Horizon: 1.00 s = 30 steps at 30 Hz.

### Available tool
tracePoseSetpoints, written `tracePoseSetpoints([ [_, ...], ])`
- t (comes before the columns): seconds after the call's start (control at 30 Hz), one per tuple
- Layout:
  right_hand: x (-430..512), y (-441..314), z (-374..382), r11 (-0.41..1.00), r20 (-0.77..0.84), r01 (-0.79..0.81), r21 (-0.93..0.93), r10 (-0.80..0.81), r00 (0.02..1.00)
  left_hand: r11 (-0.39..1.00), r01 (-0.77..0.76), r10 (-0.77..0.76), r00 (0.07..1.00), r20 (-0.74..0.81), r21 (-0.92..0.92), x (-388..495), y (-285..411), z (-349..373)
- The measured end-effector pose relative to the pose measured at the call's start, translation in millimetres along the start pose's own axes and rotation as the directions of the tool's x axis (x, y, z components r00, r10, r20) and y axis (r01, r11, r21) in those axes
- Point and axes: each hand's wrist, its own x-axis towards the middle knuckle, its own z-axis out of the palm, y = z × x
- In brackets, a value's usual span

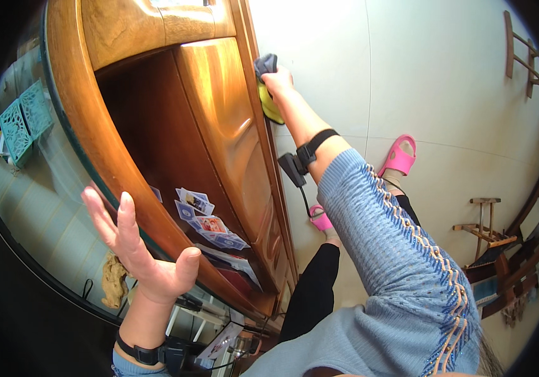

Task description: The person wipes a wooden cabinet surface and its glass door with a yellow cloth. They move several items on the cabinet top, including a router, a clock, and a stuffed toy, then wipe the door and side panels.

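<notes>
My right hand (pixel 281 81) grips a grey and yellow cloth (pixel 272 106) against the lower outer edge of a varnished wooden cabinet (pixel 224 118). Grey folds stick out above the fist, and the yellow part hangs below it. My left hand (pixel 144 249) is raised with its fingers apart, holding nothing. It is over the cabinet's curved top rim; whether the fingertips touch the glass there I cannot tell. Inside the cabinet's open compartment, several playing cards (pixel 210 224) lie in a loose pile beside some papers (pixel 236 259).
A turquoise openwork box (pixel 15 125) and a knobbly tan object (pixel 114 280) are at the left. A metal pot (pixel 243 346) stands low by my left forearm. Wooden stools (pixel 484 228) are at the right. My feet, in pink slippers (pixel 399 155), are on the pale tiled floor (pixel 321 103).
</notes>
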Motion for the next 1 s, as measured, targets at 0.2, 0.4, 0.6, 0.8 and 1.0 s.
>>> tracePoseSetpoints([
  [0.2,1,-5,1,0.973,-0.044,-0.099,-0.21,0.092,0.995,1.0,0.006,-0.006,1.0,-0.008,0.02,0,-1,1],
  [0.4,15,-27,8,0.955,-0.057,0.083,-0.286,-0.103,0.993,1.0,0.012,-0.012,1.0,0.005,0.017,-1,-1,0],
  [0.6,-39,20,-26,0.815,0.103,-0.039,-0.577,0.121,0.987,1.0,0.002,-0.002,1.0,-0.005,0.002,0,1,1],
  [0.8,-75,47,-47,0.795,0.095,0.0,-0.607,0.073,0.993,1.0,0.0,0.0,1.0,-0.017,0.002,0,1,2],
  [1.0,-30,22,-19,0.89,0.141,0.2,-0.41,-0.154,0.978,1.0,0.01,-0.01,1.0,-0.013,0.013,-2,-1,2],
])
